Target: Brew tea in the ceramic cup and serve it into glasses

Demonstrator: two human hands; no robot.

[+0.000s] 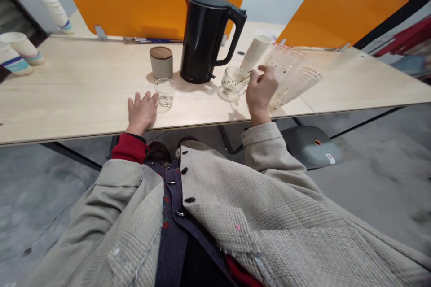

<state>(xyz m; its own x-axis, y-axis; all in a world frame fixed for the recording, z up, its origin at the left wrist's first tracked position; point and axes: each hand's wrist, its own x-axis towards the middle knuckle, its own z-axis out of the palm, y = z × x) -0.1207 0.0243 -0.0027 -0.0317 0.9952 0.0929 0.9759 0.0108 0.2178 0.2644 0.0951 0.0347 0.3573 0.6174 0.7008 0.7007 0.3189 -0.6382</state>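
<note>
My left hand (143, 110) lies on the table near its front edge, fingers spread, beside a small clear cup (165, 94) with dark printed marks and what may be a little liquid. To the right, a ribbed glass cup (232, 81) stands on a clear saucer (226, 95). My right hand (262, 89) is raised just right of this glass cup, its fingers curled in a pinch. A thin spoon-like handle (245, 79) runs from the fingers toward the glass cup; its far end is hard to make out.
Behind the cups stand a black electric kettle (206, 40) and a grey canister (161, 65) with a wooden lid. Stacked paper cups (257, 49) and stacked clear cups (298, 85) lean at right. More paper cups (20, 49) are at left. Orange dividers (141, 0) line the back.
</note>
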